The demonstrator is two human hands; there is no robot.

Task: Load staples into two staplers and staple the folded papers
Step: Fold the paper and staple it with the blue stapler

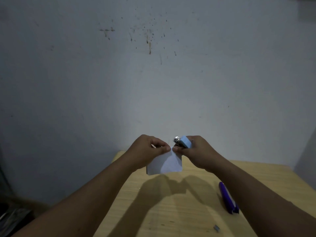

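A folded white paper (165, 164) hangs in the air above the far end of the wooden table (171, 211). My left hand (147, 149) pinches its top edge. My right hand (196, 151) grips a small light-blue stapler (184, 141) with a metal front, and its jaw sits at the paper's top edge beside my left fingertips. A purple stapler (227, 198) lies on the table to the right, partly behind my right forearm. A small strip of staples (216, 228) lies near the table's front edge.
A stained grey wall (153, 74) rises directly behind the table. Dark clutter (12, 218) sits on the floor at lower left. The table's left edge runs diagonally under my left forearm.
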